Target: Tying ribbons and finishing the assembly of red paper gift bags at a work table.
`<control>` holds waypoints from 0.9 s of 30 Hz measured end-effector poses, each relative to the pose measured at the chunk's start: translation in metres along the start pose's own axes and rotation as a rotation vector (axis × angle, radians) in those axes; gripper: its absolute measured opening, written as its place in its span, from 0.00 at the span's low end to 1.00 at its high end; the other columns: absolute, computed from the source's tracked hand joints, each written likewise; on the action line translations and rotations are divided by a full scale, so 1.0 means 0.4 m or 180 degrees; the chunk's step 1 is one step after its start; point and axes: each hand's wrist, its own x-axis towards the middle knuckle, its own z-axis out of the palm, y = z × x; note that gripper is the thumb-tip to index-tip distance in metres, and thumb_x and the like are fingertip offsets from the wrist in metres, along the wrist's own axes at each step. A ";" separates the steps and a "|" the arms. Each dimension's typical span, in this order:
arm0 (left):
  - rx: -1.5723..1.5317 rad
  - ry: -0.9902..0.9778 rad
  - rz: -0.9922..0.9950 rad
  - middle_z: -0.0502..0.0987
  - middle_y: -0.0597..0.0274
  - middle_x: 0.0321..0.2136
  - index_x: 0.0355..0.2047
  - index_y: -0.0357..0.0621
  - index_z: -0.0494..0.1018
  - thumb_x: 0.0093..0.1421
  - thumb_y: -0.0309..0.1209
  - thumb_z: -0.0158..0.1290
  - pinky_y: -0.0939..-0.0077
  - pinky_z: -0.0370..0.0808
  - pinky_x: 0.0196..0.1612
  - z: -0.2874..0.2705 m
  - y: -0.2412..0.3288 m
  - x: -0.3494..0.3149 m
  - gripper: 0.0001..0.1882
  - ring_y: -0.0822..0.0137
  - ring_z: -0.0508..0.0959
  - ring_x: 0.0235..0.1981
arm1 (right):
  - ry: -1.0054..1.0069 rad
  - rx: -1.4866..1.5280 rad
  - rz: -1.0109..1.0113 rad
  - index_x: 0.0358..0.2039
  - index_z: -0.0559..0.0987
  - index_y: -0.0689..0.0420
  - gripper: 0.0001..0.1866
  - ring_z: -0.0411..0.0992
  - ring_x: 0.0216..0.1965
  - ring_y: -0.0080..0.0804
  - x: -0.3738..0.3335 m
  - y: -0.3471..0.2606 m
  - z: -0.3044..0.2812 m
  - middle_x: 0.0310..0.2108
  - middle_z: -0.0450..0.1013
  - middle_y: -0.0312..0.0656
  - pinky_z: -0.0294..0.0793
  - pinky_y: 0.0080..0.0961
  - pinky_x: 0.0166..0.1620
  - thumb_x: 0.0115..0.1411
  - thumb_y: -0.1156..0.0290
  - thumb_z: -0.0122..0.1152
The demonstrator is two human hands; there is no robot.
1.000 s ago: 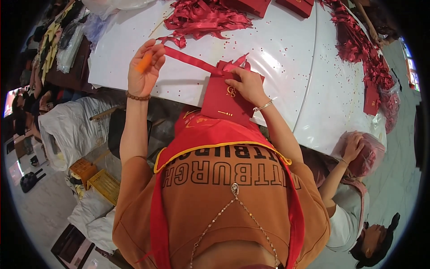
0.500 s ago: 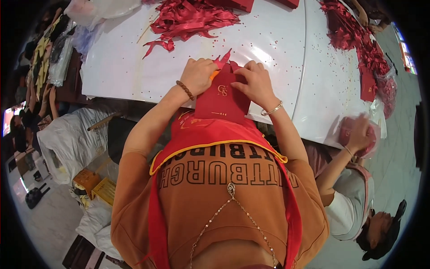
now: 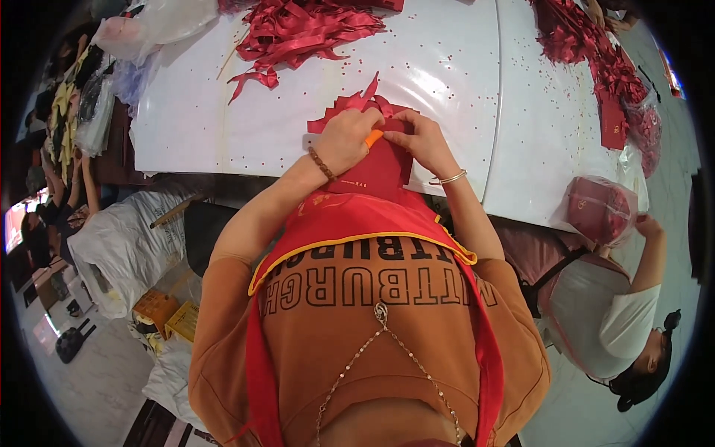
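Note:
A dark red paper bag [image 3: 369, 177] lies at the table's near edge, its lower part close to my red apron. Red ribbon [image 3: 365, 95] sticks out beyond its far edge. My left hand [image 3: 348, 141] is closed in a pinch on the ribbon at the bag's upper part, with an orange piece [image 3: 373, 138] by its thumb; whether that is a finger cover or a tool cannot be made out. Close beside it, my right hand [image 3: 428, 145] pinches the bag's upper right part, thumb and forefinger almost meeting the left fingers. The fingers hide part of the ribbon.
A heap of red ribbons [image 3: 298, 33] lies on the white table [image 3: 223, 134], among scattered red bits. More ribbons [image 3: 570, 37] lie at the far right. A co-worker [image 3: 596, 320] sits at right, by a plastic-wrapped red package [image 3: 596, 208]. White sacks [image 3: 130, 235] stand at left.
My hands have come closer together over the bag, the left one moving right and slightly nearer. More ribbon shows beyond the bag. The co-worker's arm has drawn back from the wrapped package's top.

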 end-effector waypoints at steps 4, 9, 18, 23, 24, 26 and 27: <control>-0.0056 -0.0106 -0.0546 0.73 0.54 0.24 0.29 0.42 0.71 0.51 0.26 0.51 0.66 0.69 0.30 0.031 -0.006 -0.009 0.04 0.55 0.73 0.26 | -0.0010 0.0144 -0.0003 0.40 0.74 0.62 0.20 0.72 0.32 0.34 -0.013 -0.011 -0.004 0.31 0.73 0.47 0.70 0.24 0.37 0.47 0.67 0.63; 0.0011 -0.0023 -0.0722 0.74 0.54 0.21 0.27 0.41 0.72 0.50 0.26 0.51 0.67 0.70 0.27 0.042 0.000 0.003 0.04 0.55 0.74 0.24 | -0.0008 0.0285 -0.0105 0.40 0.74 0.62 0.18 0.71 0.31 0.31 -0.017 -0.011 -0.004 0.31 0.73 0.45 0.70 0.24 0.37 0.48 0.70 0.62; -0.0422 0.0067 -0.1175 0.75 0.54 0.19 0.25 0.40 0.72 0.46 0.25 0.51 0.63 0.70 0.25 0.039 0.008 0.007 0.05 0.55 0.75 0.21 | -0.0089 0.1014 -0.0009 0.40 0.74 0.61 0.14 0.65 0.26 0.16 -0.024 0.012 0.010 0.27 0.70 0.33 0.67 0.15 0.30 0.51 0.74 0.59; -0.0955 0.0024 -0.1770 0.73 0.61 0.16 0.33 0.39 0.71 0.47 0.22 0.52 0.79 0.67 0.24 0.023 0.031 0.023 0.11 0.73 0.73 0.19 | 0.0232 0.0489 -0.0775 0.40 0.75 0.59 0.13 0.66 0.30 0.17 -0.021 0.028 0.020 0.32 0.70 0.35 0.68 0.16 0.33 0.51 0.75 0.59; -0.0954 0.0033 -0.1773 0.73 0.61 0.16 0.33 0.39 0.71 0.47 0.22 0.52 0.79 0.67 0.24 0.024 0.029 0.020 0.11 0.73 0.73 0.19 | 0.0226 0.0486 -0.0780 0.40 0.75 0.59 0.13 0.66 0.30 0.17 -0.020 0.026 0.019 0.32 0.70 0.35 0.68 0.16 0.33 0.51 0.75 0.59; -0.0959 -0.0048 -0.1704 0.73 0.61 0.15 0.33 0.39 0.71 0.47 0.21 0.52 0.79 0.66 0.23 0.028 0.020 0.015 0.11 0.73 0.72 0.18 | 0.0355 0.0029 -0.1267 0.40 0.75 0.59 0.14 0.66 0.31 0.18 -0.019 0.020 0.019 0.34 0.69 0.34 0.68 0.16 0.34 0.51 0.75 0.59; -0.0958 -0.0040 -0.1709 0.73 0.61 0.15 0.33 0.39 0.71 0.47 0.21 0.52 0.79 0.66 0.23 0.028 0.018 0.016 0.11 0.73 0.72 0.18 | 0.0347 0.0027 -0.1272 0.40 0.75 0.59 0.14 0.66 0.31 0.18 -0.018 0.020 0.020 0.34 0.69 0.34 0.68 0.16 0.34 0.51 0.75 0.59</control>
